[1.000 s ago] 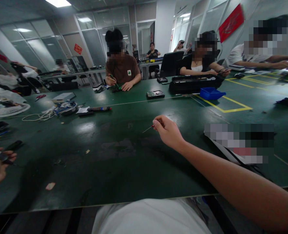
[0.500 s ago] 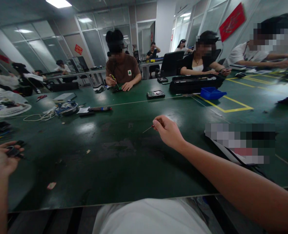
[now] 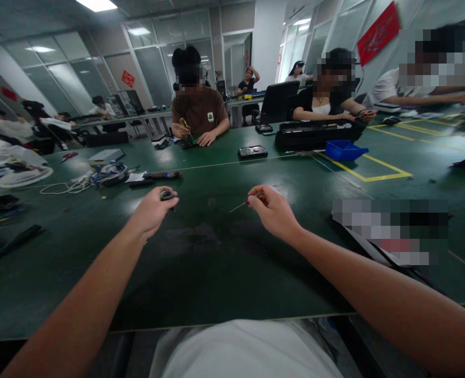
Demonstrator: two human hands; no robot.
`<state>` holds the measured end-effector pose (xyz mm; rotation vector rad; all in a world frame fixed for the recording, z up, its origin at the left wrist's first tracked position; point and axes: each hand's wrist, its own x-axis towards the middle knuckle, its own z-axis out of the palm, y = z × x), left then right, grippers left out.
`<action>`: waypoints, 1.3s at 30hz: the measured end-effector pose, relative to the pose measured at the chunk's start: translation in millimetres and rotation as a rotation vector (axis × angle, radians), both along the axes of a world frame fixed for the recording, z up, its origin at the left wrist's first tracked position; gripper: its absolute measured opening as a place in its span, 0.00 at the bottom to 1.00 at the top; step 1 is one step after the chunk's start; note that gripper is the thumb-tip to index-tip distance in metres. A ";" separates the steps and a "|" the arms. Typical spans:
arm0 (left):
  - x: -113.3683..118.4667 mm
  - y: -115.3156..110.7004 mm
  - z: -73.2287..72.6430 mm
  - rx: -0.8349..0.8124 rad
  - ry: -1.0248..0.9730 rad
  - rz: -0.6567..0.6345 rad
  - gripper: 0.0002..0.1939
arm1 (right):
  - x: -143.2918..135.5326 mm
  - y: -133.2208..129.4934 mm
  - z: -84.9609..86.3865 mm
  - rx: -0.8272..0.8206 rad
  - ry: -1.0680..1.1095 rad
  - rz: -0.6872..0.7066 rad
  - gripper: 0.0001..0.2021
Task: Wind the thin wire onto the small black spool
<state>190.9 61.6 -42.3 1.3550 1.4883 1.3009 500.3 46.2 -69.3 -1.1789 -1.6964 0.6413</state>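
Note:
My left hand (image 3: 151, 207) is closed around a small dark round piece (image 3: 167, 195) with a greyish rim, held above the green table. Its exact kind is too small to make out. To the right, my right hand (image 3: 271, 211) grips a thin screwdriver (image 3: 238, 207), whose slim metal shaft points left and slightly down. Fingers partly cover its reddish-brown handle. A gap of table separates the two hands, and the shaft tip touches nothing.
Across the green table (image 3: 217, 283) a person in a brown shirt (image 3: 201, 110) works with a tool. A blue bin (image 3: 346, 150), a dark flat device (image 3: 252, 152), a black-handled tool (image 3: 164, 175), bundled cables (image 3: 108, 174) and a blurred pale item (image 3: 386, 231) lie around.
My left hand has swung from the far left edge in to the middle, carrying the dark round piece. My right hand with the screwdriver has stayed nearly still.

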 end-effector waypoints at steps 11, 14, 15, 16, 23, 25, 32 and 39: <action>94.5 1.4 -48.0 0.247 0.298 -0.317 0.16 | 0.9 -6.3 6.8 0.074 0.273 0.050 0.10; 91.6 -6.4 -48.9 0.255 0.355 -0.321 0.16 | 0.2 -7.2 7.0 0.096 0.388 0.115 0.08; 91.1 -8.3 -48.0 0.257 0.376 -0.323 0.16 | -0.2 -7.4 6.7 0.093 0.406 0.127 0.08; 90.9 -10.0 -46.8 0.264 0.404 -0.328 0.16 | -0.6 -7.6 6.3 0.085 0.409 0.136 0.08; 89.9 -13.3 -44.2 0.322 0.515 -0.350 0.18 | -1.3 -9.0 1.8 0.101 0.159 0.074 0.08; 88.7 -12.8 -45.0 0.319 0.523 -0.348 0.18 | -1.0 -10.0 2.3 0.110 0.096 0.071 0.08; 87.7 -12.6 -46.0 0.318 0.536 -0.346 0.18 | -0.8 -12.9 8.8 0.150 -0.053 -0.035 0.11; 83.4 -11.1 -48.8 0.352 0.587 -0.348 0.19 | 0.8 -11.9 9.3 0.166 -0.107 0.056 0.07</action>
